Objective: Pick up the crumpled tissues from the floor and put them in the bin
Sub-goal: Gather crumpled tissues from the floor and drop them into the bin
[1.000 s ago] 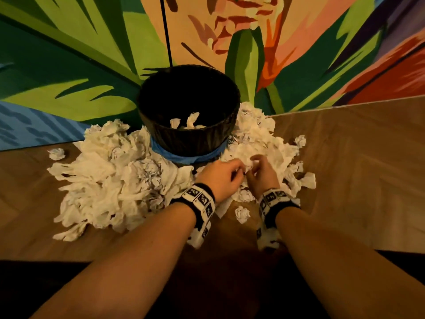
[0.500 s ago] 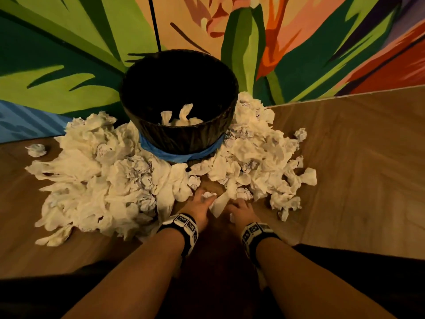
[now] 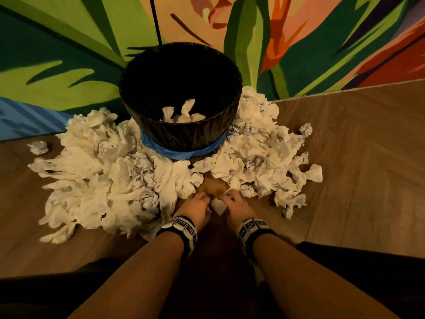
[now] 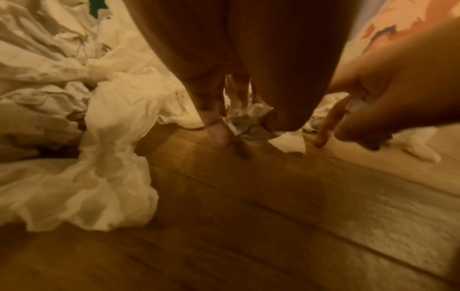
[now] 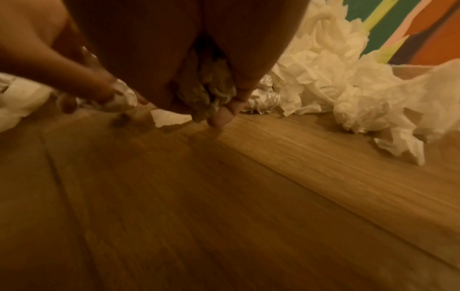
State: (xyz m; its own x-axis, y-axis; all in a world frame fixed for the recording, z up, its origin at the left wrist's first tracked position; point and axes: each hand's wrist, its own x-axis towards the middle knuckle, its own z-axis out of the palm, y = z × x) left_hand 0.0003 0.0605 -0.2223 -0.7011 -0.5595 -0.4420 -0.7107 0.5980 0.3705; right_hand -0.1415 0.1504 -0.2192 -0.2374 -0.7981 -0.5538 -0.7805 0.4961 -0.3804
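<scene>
Bin (image 3: 184, 137): dark, round, ribbed wall, a blue band (image 3: 181, 154) around its lower part. Stands upright on the wooden floor (image 3: 356, 180) at the foot of a painted wall (image 3: 69, 54). A few crumpled tissues (image 3: 181, 113) lie inside, against the near wall.

Left heap (image 3: 103, 180): white crumpled tissues, large, packed against the bin's left side and spreading toward the near left. One stray ball (image 3: 38, 147) lies apart at far left.

Right heap (image 3: 264, 157): white crumpled tissues against the bin's right side, thinning to loose balls toward the right.

Bare strip of floor lies between the two heaps, just near the bin.

Left hand (image 3: 195, 209): low over that strip, at the near edge of the left heap. Grip closed; the left wrist view shows the fingers (image 4: 216, 128) curled around a small crumpled tissue wad (image 4: 248, 122), fingertips at the floor.

Right hand (image 3: 236, 207): just beside the left hand, near the right heap. Grip closed; the right wrist view shows a crumpled tissue clump (image 5: 214, 92) bunched inside the curled fingers.

Flat tissue scrap (image 3: 218, 206): white, on the floor between the two hands.

Wrist bands (image 3: 184, 226): black and white patterned, one on each wrist.
</scene>
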